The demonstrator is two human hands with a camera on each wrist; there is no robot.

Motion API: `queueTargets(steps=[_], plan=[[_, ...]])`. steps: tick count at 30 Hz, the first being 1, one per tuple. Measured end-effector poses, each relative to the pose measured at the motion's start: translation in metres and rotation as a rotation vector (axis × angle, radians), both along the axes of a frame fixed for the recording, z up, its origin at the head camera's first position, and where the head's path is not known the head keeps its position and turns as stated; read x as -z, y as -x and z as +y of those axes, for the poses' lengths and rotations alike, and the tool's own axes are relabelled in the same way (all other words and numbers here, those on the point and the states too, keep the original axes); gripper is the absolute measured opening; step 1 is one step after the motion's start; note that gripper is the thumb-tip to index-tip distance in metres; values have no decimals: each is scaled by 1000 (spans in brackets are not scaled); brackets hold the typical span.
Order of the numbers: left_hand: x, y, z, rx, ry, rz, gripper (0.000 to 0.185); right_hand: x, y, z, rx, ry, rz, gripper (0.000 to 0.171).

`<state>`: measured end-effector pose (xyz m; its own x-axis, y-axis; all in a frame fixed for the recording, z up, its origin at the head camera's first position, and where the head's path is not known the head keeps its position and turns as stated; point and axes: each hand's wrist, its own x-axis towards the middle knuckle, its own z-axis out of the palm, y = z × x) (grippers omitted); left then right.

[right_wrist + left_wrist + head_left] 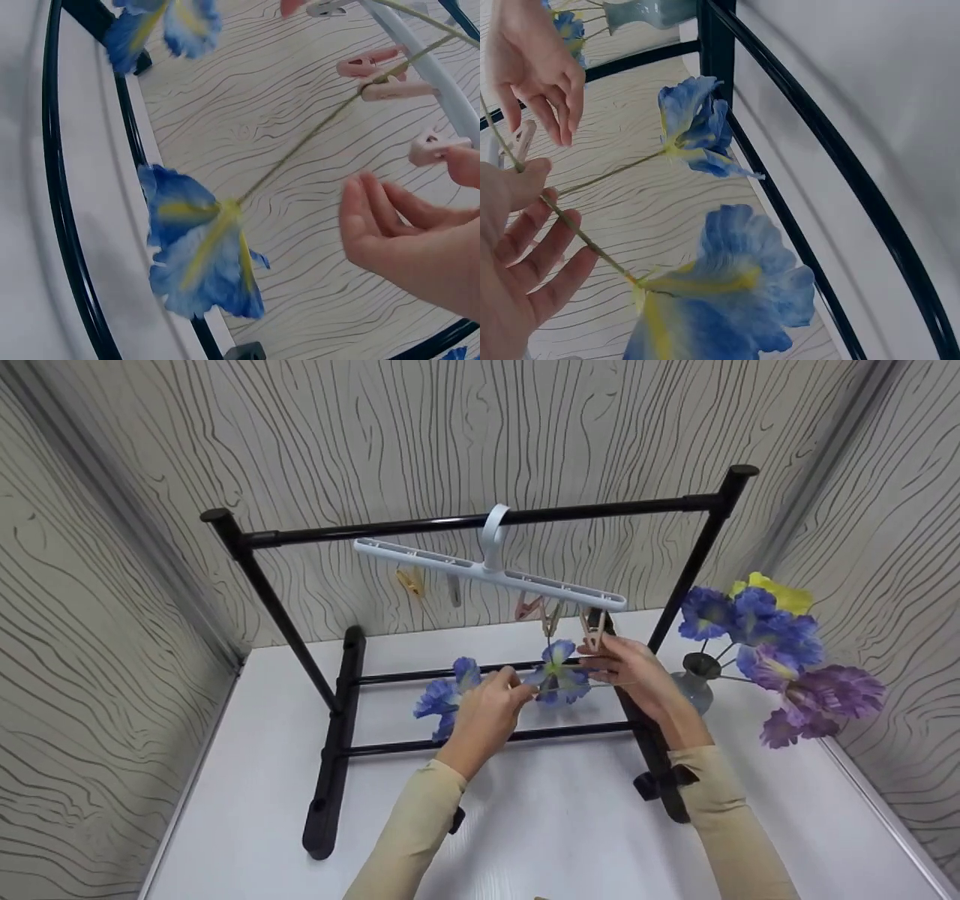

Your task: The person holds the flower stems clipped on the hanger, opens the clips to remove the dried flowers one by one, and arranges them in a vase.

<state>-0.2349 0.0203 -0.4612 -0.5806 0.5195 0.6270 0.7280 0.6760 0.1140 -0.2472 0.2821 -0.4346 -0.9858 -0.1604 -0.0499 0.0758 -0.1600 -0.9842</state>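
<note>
My left hand pinches the green stem of a blue artificial iris between thumb and fingers. Its bloom lies to the left of the hand in the head view, and the stem runs across toward the right hand. Another blue iris hangs head down from a clothespin on the pale blue hanger. My right hand is beside the pale pink clothespin at the hanger's right end. In the right wrist view its thumb overlaps that clothespin's end, the fingers loosely bent and apart from it.
The hanger hooks over the top bar of a black rack. More clothespins hang from it, one yellow, one grey. A glass vase with blue, yellow and purple flowers stands right of the rack on the white table.
</note>
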Motion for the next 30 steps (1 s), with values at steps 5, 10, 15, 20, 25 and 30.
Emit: queueTargets(steps=[5,10,15,20,25,30], plan=[[0,1,0,-17,125,141,15,2,-7,8,-304,-227,6,36],[3,-1,6,-6,240,188,17,3,-10,5,-471,-381,71,31],[4,-4,10,3,323,212,16,3,-12,-4,-529,-532,83,25],[5,-4,11,-24,371,224,16,4,-11,-15,-554,-657,115,21],[7,-7,13,-79,416,185,13,6,-9,-26,-522,-748,183,15],[9,-8,15,-138,455,145,10,12,-8,-38,-452,-891,316,12]])
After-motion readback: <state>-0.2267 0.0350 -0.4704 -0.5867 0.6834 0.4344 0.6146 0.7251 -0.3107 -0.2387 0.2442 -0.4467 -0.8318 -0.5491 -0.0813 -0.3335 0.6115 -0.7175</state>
